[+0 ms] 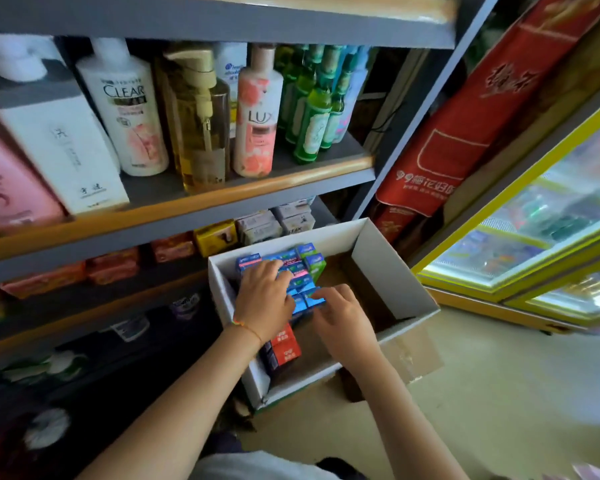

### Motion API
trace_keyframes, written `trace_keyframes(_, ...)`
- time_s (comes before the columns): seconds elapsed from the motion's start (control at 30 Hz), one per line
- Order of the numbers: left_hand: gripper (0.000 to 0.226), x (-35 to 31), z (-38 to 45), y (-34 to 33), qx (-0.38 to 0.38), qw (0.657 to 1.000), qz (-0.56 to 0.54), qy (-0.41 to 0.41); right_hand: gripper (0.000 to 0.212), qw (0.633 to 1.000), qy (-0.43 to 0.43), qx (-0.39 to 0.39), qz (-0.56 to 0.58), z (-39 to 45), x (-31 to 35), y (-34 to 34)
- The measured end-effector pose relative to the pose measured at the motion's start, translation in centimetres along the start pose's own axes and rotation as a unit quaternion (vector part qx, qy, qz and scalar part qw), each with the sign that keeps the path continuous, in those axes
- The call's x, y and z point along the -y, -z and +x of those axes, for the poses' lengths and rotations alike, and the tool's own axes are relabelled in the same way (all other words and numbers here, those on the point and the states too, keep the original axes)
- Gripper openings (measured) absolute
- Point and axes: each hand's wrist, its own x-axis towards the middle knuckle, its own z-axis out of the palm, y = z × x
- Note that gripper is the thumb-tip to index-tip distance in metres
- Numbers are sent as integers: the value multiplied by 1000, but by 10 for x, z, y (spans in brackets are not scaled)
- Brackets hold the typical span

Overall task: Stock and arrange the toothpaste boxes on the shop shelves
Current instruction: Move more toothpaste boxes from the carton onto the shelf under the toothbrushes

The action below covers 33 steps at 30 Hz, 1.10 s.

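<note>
We reach both hands into the white carton (378,258) on the floor beside the shelves (194,206). The toothpaste boxes (291,271) stand packed close in it, ends up, so we can grab them from the top. Our left hand (265,292) lies on the boxes with fingers bent over them. Our right hand (340,311) pinches the end of a blue box. We think we hold several together to lift a bunch in one go.

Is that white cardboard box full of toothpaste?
No, partly full: the white cardboard box holds toothpaste boxes along its left side; the right shows bare bottom.
</note>
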Motion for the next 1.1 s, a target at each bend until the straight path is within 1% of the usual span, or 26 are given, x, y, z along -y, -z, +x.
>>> trace_keyframes(0.1,43,-11,20,-15,62,997,37,17,27,995,-6,27,-97,28,-21,6)
trace_keyframes(0.17,44,-20,27,-26,94,993,61,23,28,984,11,32,-173,48,-32,4)
trace_keyframes(0.23,45,-29,31,-34,107,991,81,28,42,978,43,57,-196,71,-41,-1)
trace_keyframes(0.3,43,-37,33,-40,105,988,100,44,60,970,79,109,-203,92,-50,-7)
trace_keyframes(0.37,40,-43,35,-44,102,986,113,69,68,957,115,155,-216,107,-60,-10)
trace_keyframes(0.4,39,-47,36,-45,102,984,119,82,69,952,132,164,-223,112,-66,-10)
trace_keyframes(0.5,37,-59,40,-48,108,977,128,135,62,949,169,172,-203,122,-85,-11)
trace_keyframes(0.63,37,-77,45,-53,64,973,100,197,43,940,238,174,-171,129,-108,-9)
trace_keyframes(0.7,40,-85,45,-57,56,969,84,225,39,935,258,191,-152,135,-120,1)
trace_keyframes(0.77,40,-91,45,-55,67,963,63,254,41,938,247,210,-126,144,-126,19)
trace_keyframes(0.83,42,-99,48,-49,98,954,50,278,34,937,251,219,-102,157,-123,41)
trace_keyframes(0.87,49,-106,52,-43,109,951,36,286,29,935,261,222,-87,163,-119,52)
trace_keyframes(0.9,58,-114,57,-39,105,950,-5,295,25,936,266,220,-64,170,-114,64)
trace_keyframes(0.93,66,-125,62,-33,89,943,-82,309,23,939,263,220,-28,177,-108,74)
trace_keyframes(0.97,72,-138,69,-28,72,925,-183,325,21,943,249,220,21,184,-102,82)
trace_keyframes(1.0,72,-149,75,-23,49,898,-282,335,18,946,229,218,78,190,-96,88)
trace_keyframes(1.03,67,-157,80,-20,24,867,-360,345,15,947,202,213,131,194,-89,93)
trace_keyframes(1.1,45,-163,85,-14,-28,797,-462,386,15,944,130,204,224,201,-79,93)
